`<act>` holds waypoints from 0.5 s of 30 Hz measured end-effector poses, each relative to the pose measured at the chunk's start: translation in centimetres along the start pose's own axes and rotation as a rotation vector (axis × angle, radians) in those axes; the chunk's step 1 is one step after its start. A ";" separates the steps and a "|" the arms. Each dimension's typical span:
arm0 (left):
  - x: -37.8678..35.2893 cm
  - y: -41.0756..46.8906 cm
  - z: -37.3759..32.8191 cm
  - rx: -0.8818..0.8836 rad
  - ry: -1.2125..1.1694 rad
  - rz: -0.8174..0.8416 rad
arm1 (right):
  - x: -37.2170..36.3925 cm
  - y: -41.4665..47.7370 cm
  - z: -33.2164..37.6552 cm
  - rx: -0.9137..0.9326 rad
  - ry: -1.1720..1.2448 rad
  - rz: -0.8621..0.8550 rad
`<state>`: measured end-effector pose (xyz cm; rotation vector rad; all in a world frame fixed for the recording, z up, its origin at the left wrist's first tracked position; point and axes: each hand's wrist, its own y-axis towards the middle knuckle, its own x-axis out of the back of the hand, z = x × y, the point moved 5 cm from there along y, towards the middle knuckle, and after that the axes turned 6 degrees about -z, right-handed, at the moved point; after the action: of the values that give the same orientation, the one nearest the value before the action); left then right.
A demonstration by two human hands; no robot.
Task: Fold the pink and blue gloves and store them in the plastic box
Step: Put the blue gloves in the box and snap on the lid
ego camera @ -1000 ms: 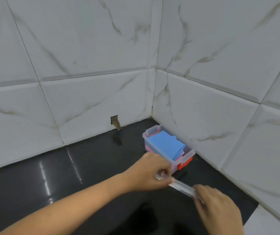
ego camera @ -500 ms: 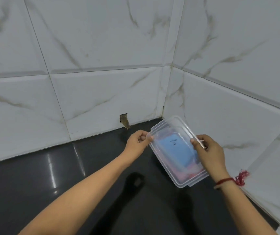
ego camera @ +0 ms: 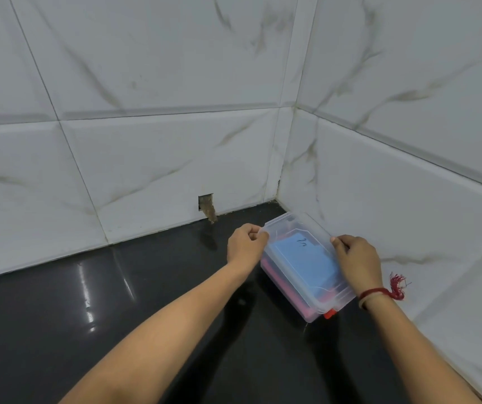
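A clear plastic box (ego camera: 301, 309) with a red latch (ego camera: 329, 314) stands on the black counter near the corner of the tiled walls. Its clear lid (ego camera: 292, 228) lies over the top of the box. Through the lid I see the folded blue glove (ego camera: 304, 258), and the pink glove (ego camera: 280, 282) shows through the box's side below it. My left hand (ego camera: 244, 243) pinches the lid's left edge. My right hand (ego camera: 358, 259) grips the lid's right edge.
The glossy black counter (ego camera: 117, 301) runs left and toward me. White marble-look tiled walls (ego camera: 146, 141) close in behind and on the right. A small chipped hole (ego camera: 206, 204) sits at the base of the back wall.
Both hands carried the lid from in front of me to the box and lowered it onto the top. The camera has moved closer to the corner.
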<state>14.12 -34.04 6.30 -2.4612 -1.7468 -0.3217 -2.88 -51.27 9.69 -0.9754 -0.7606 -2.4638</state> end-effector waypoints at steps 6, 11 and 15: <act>-0.1 0.3 0.9 -0.034 0.117 -0.029 | -0.4 0.6 -0.2 0.001 -0.062 -0.008; -0.6 0.3 1.1 -0.006 0.081 -0.005 | -0.3 0.7 -0.3 0.000 -0.197 -0.013; -0.9 0.4 1.2 0.008 0.067 0.003 | -0.1 0.8 -0.2 -0.010 -0.200 0.002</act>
<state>14.36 -34.76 4.89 -2.4177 -1.7146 -0.3913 -2.49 -52.01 9.71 -1.2398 -0.8102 -2.3948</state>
